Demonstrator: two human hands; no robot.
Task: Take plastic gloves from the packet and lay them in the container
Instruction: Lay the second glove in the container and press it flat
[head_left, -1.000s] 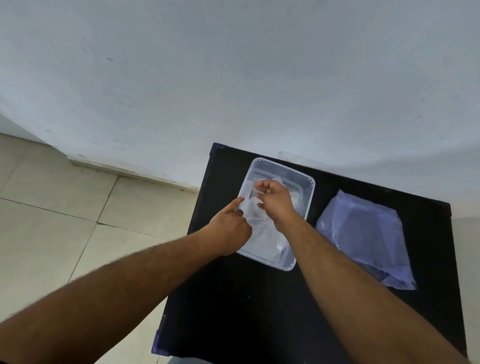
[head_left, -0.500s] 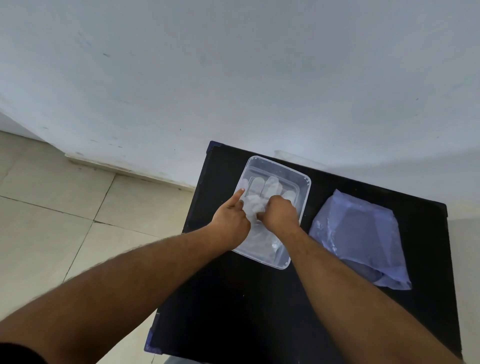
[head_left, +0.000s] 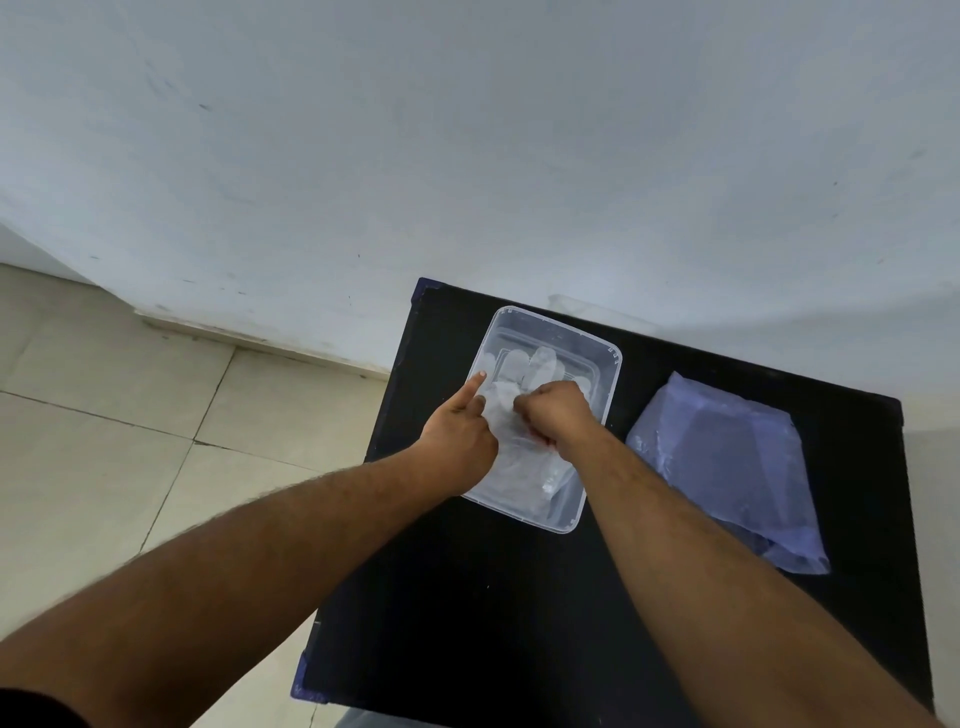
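Observation:
A clear plastic container (head_left: 608, 358) sits on the black table (head_left: 493, 613) near the wall. A thin translucent plastic glove (head_left: 524, 374) lies inside it, fingers pointing toward the wall. Over the container's left side is my left hand (head_left: 457, 431), its index finger stretched out and pressing on the glove's left edge. My right hand (head_left: 558, 413) is curled over the middle of the glove, its fingertips pinching the plastic. The bluish packet (head_left: 727, 462) lies flat to the right of the container.
The table stands against a white wall (head_left: 467, 156). A tiled floor (head_left: 130, 441) lies to the left, below the table's left edge. Bare black tabletop stretches in front of the container.
My right hand has drawn back from the far end of the container to its middle, leaving the glove's fingers spread flat. My left hand stayed at the left edge.

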